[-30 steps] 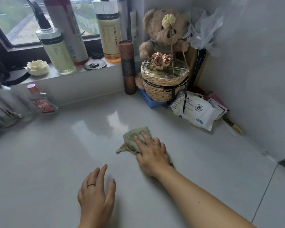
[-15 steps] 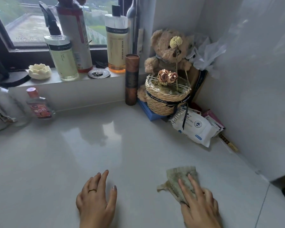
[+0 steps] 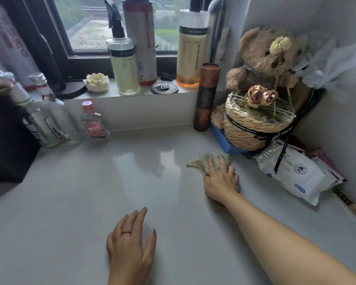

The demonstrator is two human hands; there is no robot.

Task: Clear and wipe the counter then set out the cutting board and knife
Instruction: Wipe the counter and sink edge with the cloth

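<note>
Counter (image 3: pixel 90 192): pale and glossy; it fills most of the view and meets a grey wall at the right; reflections from the window show on its middle.
Window (image 3: pixel 90 27): dark-framed, at the back left, above a pale sill (image 3: pixel 111 94).
Sill bottles: a tall grey can with red bands (image 3: pixel 141 38) stands between a spray bottle of pale yellow liquid (image 3: pixel 124 66) and a bottle of orange liquid (image 3: pixel 190 56); all are upright.
Teddy bear (image 3: pixel 261 58): beige, sitting in the back right corner behind the basket.
Basket (image 3: pixel 249 130): woven rope with a black ribbon round it; it sits on a blue box (image 3: pixel 220 138) and holds dried roses.
Wipes pack (image 3: pixel 296 173): white, lying flat against the right wall, just right of the basket.
Right hand (image 3: pixel 222 182): reaches forward with the arm stretched out; the fingers are spread and lie flat on the cloth, pressing it to the counter rather than gripping it.
Left hand (image 3: pixel 132 247): palm down, low over the near counter; the fingers are relaxed and hold nothing; whether it touches the surface cannot be told.
Brown tube (image 3: pixel 206 99): upright on the counter against the sill wall, just left of the basket.
Glass bottles (image 3: pixel 49 114): clear, clustered at the far left edge.
Cloth (image 3: pixel 206 161): green and crumpled, on the counter under the right fingers, just in front of the blue box.
Small bottle (image 3: pixel 93 122): red-capped, red-labelled, near the glass bottles.
Lotus ornament (image 3: pixel 97 81): cream, on the sill.
Ring (image 3: pixel 126 232): on a left finger.
</note>
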